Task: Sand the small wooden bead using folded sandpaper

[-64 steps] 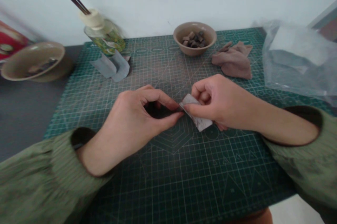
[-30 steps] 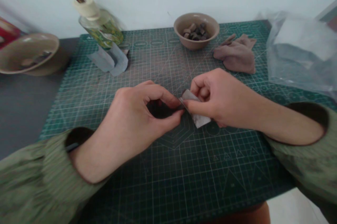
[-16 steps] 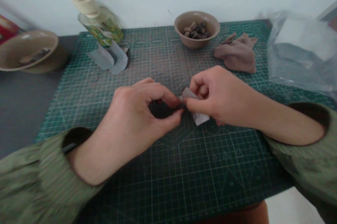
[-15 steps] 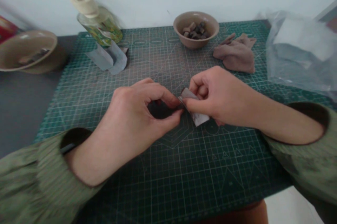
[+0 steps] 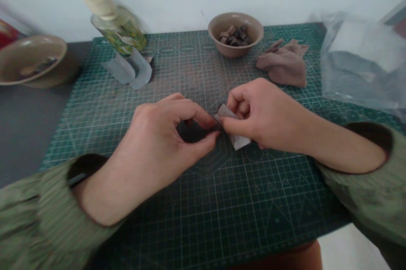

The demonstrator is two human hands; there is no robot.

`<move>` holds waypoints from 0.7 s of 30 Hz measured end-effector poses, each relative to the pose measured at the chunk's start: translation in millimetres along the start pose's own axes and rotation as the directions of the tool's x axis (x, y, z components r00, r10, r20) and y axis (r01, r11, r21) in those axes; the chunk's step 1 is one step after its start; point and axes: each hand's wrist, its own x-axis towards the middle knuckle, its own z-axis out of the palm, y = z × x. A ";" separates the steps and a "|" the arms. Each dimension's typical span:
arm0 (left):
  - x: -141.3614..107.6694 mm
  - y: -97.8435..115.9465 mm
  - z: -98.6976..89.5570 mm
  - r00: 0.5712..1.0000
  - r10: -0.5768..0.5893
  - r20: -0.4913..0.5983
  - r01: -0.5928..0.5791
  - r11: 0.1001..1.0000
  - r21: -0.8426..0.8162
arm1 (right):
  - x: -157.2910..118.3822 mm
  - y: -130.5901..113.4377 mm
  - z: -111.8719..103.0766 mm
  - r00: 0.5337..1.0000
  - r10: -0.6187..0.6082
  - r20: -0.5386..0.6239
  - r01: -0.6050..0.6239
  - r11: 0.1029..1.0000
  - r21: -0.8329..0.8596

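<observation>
My right hand (image 5: 263, 118) is closed on a folded piece of grey sandpaper-like sheet (image 5: 238, 140), whose lower end sticks out below the thumb. Left of it, my left hand (image 5: 165, 139) pinches a small dark piece (image 5: 217, 126) between thumb and forefinger. The small piece touches the folded sheet, and the fingers hide most of it. Both hands are over the middle of the green cutting mat (image 5: 196, 219).
Behind the hands stands a brown bowl (image 5: 234, 50) of small blocks, beside a crumpled brown cloth (image 5: 285, 65). A plastic bag (image 5: 361, 63) lies right. Bent grey sheets (image 5: 139, 71), a reed bottle (image 5: 120, 29) and another bowl (image 5: 47, 80) are left.
The view has shifted very slightly. Both hands keep nearly the same pose, and the folded sheet has moved up a little.
</observation>
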 end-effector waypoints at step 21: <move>-1.6 -0.4 -0.6 1.000 -0.005 0.019 0.005 1.000 -0.016 | 1.4 5.1 -3.1 0.998 -0.025 0.052 0.026 1.000 -0.004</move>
